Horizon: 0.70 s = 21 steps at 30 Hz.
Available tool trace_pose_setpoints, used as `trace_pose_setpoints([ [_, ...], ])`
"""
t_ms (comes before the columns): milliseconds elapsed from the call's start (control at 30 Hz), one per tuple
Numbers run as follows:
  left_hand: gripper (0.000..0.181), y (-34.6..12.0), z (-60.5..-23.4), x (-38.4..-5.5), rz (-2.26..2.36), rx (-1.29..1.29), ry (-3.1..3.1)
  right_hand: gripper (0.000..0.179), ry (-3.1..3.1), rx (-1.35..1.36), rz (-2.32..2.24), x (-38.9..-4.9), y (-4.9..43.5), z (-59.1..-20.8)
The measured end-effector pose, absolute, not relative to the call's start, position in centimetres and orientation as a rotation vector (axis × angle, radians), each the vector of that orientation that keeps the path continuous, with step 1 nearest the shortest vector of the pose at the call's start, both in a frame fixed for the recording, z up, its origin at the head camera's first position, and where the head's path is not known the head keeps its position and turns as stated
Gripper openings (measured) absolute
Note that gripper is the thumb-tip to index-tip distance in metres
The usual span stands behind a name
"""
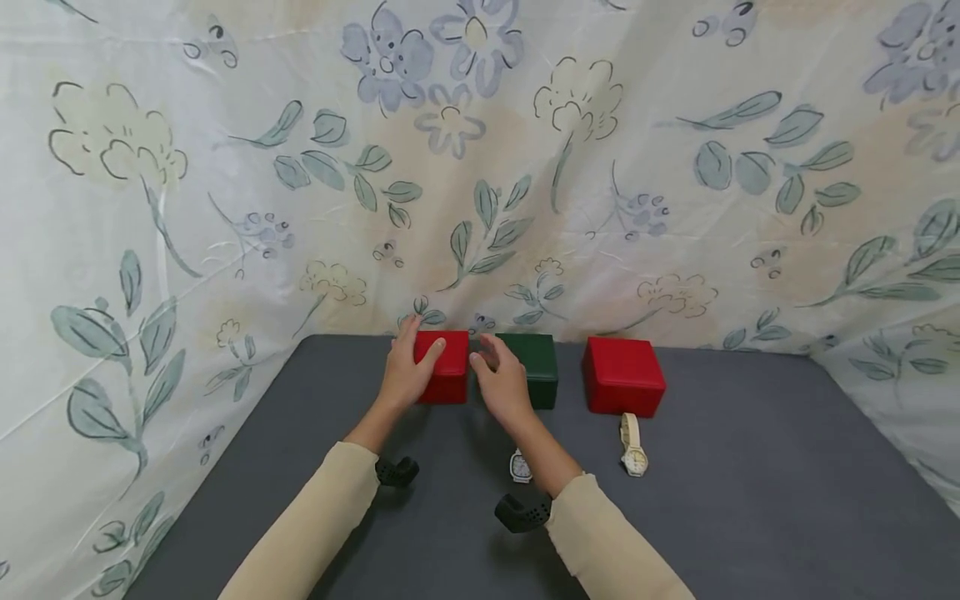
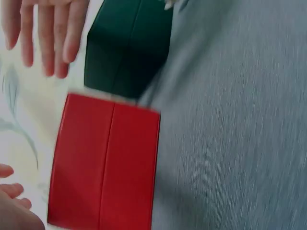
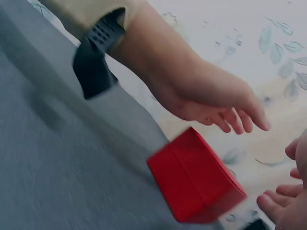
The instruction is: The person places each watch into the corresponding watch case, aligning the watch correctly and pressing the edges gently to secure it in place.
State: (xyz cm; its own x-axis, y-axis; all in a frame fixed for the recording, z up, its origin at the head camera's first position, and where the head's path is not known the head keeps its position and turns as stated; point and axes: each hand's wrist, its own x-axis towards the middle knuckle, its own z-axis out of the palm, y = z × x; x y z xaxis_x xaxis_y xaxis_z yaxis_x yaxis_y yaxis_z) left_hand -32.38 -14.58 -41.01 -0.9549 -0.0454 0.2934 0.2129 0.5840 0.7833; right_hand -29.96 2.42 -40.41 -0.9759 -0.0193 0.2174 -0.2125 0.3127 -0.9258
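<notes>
**At the table's far edge, two hands around a red box, nothing gripped**

On the far side of the grey table (image 1: 720, 475), I see the left red box (image 1: 450, 382) standing between two bare hands. The left hand (image 1: 403, 375) is at its left side, fingers spread and rather straight; the right hand (image 1: 504, 385) is near its right side, fingers loosely bent, in front of the green box (image 1: 542, 375). Neither is closed around anything. Whether some fingertip touches the red surface, I cannot tell.

The step in hand, I judge, is to take this box from two sides. For doing it well, both palms should meet the walls together and press equally, because the box may slide. The gap toward the green box is narrow, so the right knuckles could push it. Also the right forearm should stay high above the silver watch (image 1: 521, 467).

The head view alone gives the whole row, with the other red box (image 1: 622, 375) and the gold watch (image 1: 632, 442) before it. The left wrist view shows clearly a seam along the near red box, which from the head I cannot make out. In the right wrist view, patterned cloth (image 3: 283, 62) appears between the left fingers and the box; from the head, they overlap.
</notes>
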Motion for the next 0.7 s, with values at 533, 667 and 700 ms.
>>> trace_pose_setpoints([
  [533, 0.068, -7.8, -41.2, -31.7, -1.309, -0.686, -2.690, 0.040, -2.494, 0.121, 1.379, -30.8, 11.3, -41.3],
  [667, 0.076, -6.4, -42.0, -31.8, -1.210, -0.653, -2.811, 0.056, -2.578, 0.100, 1.411, -31.0, 12.1, -42.2],
  [700, 0.079, -6.1, -42.1, -31.8, -1.210, -0.643, -2.833, 0.061, -2.598, 0.095, 1.429, -31.1, 12.3, -42.5],
])
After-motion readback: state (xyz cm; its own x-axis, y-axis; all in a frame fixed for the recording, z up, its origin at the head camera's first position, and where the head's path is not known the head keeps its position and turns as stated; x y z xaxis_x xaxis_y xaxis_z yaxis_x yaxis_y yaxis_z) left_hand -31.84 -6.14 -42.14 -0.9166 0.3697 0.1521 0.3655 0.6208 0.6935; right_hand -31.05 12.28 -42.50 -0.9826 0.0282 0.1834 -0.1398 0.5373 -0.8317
